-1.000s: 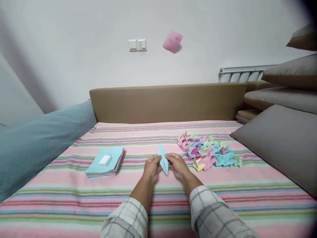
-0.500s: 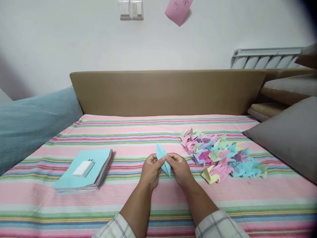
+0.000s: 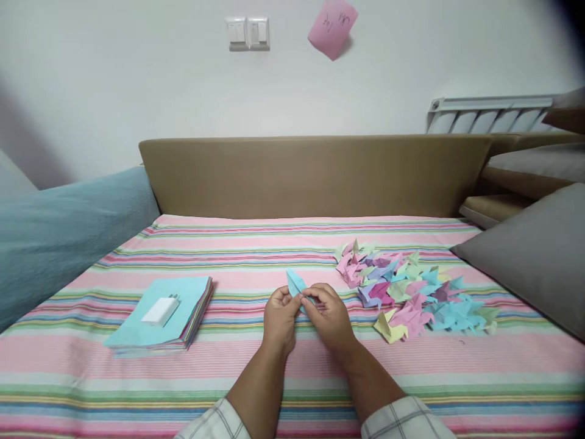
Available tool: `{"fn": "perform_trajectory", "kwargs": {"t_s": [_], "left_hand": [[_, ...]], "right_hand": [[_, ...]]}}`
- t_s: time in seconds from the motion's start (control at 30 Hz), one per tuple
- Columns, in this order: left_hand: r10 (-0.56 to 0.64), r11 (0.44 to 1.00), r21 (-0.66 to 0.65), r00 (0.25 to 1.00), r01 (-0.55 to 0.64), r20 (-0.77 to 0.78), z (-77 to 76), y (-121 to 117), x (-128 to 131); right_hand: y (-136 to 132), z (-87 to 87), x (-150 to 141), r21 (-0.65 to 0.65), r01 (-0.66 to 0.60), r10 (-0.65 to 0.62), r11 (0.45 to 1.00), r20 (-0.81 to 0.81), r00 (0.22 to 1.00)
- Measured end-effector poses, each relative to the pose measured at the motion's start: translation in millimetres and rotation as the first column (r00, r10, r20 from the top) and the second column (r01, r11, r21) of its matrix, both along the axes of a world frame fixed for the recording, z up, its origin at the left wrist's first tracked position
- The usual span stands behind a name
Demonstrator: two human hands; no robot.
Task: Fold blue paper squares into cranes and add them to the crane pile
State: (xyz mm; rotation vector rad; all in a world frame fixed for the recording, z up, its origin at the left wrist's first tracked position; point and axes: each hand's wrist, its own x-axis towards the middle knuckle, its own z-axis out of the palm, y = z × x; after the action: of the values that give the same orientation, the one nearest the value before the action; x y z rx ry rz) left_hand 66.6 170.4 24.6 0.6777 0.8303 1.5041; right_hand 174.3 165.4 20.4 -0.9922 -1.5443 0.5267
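A folded light-blue paper piece (image 3: 295, 281), narrow and pointed at its far end, is pinched between both hands above the striped cloth. My left hand (image 3: 280, 316) grips its left side with thumb and fingers closed. My right hand (image 3: 328, 315) pinches the other side, thumb tip meeting the left thumb near the middle. The lower part of the paper is mostly hidden by the fingers. Right of the hands lies a spread pile of folded paper cranes (image 3: 411, 289) in pink, blue, yellow, green and purple.
At left, a stack of coloured paper (image 3: 187, 299) bears a white plug adapter (image 3: 160, 310). A striped cloth (image 3: 256, 244) covers the surface. Behind it stands a brown backboard (image 3: 311, 177); a blue cushion (image 3: 77, 225) and a grey cushion (image 3: 539, 256) flank it.
The right hand has turned inward over the paper, whose lower point is now covered. The fold line on its upper part shows more clearly. The view has tilted slightly upward.
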Motion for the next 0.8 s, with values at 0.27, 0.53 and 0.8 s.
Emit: {"fn": "perform_trajectory", "kwargs": {"t_s": [0.27,0.53,0.8], "left_hand": [[0.008,0.992,0.125,0.978,0.018,-0.206,-0.6,-6.3,2.5],[-0.088,0.989,0.106,0.984,0.105,-0.155,-1.0,-8.5,2.2],[0.043,0.992,0.129,0.975,-0.015,-0.216,1.9,-7.2,-1.4]], "right_hand": [[2.2,1.6,1.1,-0.197,-0.043,0.0,0.98,-0.214,0.977],[1.7,5.9,0.6,-0.244,-0.085,-0.04,0.966,-0.464,0.885],[-1.9,7.6,0.1,-0.274,-0.217,0.062,0.937,-0.482,0.874]]}}
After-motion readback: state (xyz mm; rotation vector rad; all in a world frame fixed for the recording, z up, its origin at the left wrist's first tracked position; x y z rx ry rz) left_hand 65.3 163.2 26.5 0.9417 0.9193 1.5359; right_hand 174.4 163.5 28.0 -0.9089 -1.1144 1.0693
